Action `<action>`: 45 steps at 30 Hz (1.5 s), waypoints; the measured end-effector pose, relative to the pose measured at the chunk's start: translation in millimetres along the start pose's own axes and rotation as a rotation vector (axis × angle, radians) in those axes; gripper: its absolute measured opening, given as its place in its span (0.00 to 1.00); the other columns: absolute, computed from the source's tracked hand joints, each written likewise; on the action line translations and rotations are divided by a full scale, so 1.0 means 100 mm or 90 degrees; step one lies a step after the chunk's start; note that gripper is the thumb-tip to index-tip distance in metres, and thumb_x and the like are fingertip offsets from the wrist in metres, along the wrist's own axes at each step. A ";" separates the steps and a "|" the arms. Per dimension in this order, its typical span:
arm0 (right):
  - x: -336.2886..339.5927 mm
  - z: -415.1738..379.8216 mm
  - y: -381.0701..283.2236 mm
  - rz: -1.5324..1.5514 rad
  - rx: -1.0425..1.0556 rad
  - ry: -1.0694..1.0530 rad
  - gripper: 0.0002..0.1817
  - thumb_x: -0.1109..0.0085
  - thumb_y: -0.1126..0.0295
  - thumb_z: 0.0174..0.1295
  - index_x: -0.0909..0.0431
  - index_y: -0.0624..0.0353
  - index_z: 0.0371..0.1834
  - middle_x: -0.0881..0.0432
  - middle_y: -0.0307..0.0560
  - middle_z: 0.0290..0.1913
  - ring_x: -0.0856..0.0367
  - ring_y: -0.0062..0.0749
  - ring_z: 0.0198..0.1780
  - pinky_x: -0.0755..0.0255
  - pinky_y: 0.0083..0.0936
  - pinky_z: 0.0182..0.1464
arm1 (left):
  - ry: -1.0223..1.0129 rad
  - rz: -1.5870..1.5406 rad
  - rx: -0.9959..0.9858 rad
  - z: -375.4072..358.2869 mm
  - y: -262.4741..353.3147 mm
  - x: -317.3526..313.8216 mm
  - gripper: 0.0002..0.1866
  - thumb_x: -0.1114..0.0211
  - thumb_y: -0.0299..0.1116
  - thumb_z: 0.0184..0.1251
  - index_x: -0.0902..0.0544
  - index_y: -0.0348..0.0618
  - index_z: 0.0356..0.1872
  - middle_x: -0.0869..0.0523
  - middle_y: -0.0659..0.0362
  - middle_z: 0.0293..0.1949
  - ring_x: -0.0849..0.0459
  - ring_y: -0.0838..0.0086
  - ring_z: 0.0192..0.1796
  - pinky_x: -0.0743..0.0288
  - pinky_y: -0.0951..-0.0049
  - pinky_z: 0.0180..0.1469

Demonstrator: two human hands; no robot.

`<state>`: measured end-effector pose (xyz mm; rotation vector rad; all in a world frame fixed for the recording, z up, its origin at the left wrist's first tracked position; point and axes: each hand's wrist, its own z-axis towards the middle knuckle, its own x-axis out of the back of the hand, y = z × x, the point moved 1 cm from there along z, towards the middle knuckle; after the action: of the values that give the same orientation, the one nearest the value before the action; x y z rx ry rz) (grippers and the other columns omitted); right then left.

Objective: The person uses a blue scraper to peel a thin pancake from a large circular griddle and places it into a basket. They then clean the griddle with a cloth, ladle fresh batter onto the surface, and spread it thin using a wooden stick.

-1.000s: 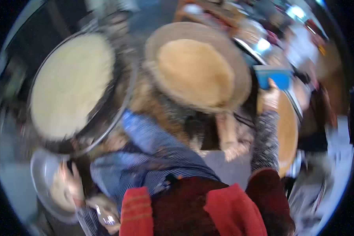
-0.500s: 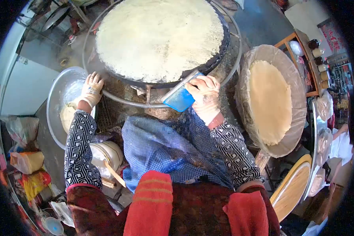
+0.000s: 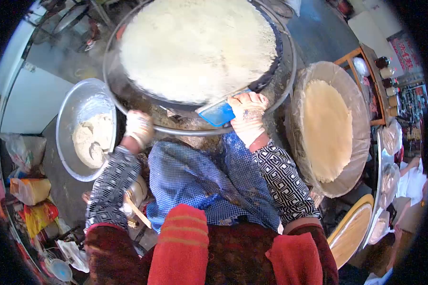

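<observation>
My right hand [image 3: 248, 116], in a pale smudged glove, grips a blue scraper [image 3: 217, 115]. The tool's long edge lies along the near rim of a big round dark griddle [image 3: 264, 85]. A thin, pale sheet of batter [image 3: 197, 50] covers most of the griddle. My left hand [image 3: 140, 127], gloved as well, is over the metal ring [image 3: 176, 131] around the griddle; its fingers are smeared by motion. Left of that hand stands a metal basin [image 3: 64, 128] holding wet, pale dough [image 3: 91, 140].
On the right, a wide plastic-lined basket [image 3: 359, 156] holds round flatbreads [image 3: 327, 128]. Below it leans a round wooden board [image 3: 352, 232]. Jars [image 3: 387, 72] line a wooden-framed case at the upper right. A pale bucket [image 3: 137, 192] stands by my left knee.
My left hand has moved right, from the metal basin's rim to the ring. The scraper has shifted slightly left along the griddle's near edge, and the batter sheet looks smoother.
</observation>
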<state>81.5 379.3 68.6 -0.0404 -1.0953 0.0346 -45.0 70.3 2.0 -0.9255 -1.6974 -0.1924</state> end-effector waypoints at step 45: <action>0.01 0.09 -0.02 0.014 0.083 0.076 0.05 0.38 0.62 0.47 0.23 0.46 0.24 0.23 0.39 0.30 0.24 0.38 0.40 0.36 0.42 0.46 | 0.210 -0.115 -0.101 -0.53 -0.34 -0.03 0.30 0.29 0.57 0.41 0.22 0.44 0.38 0.22 0.51 0.39 0.25 0.53 0.52 0.41 0.52 0.68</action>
<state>74.2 377.9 73.3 0.0610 -0.9705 0.1221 -27.4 16.7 29.0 -0.8048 -1.4706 -0.5767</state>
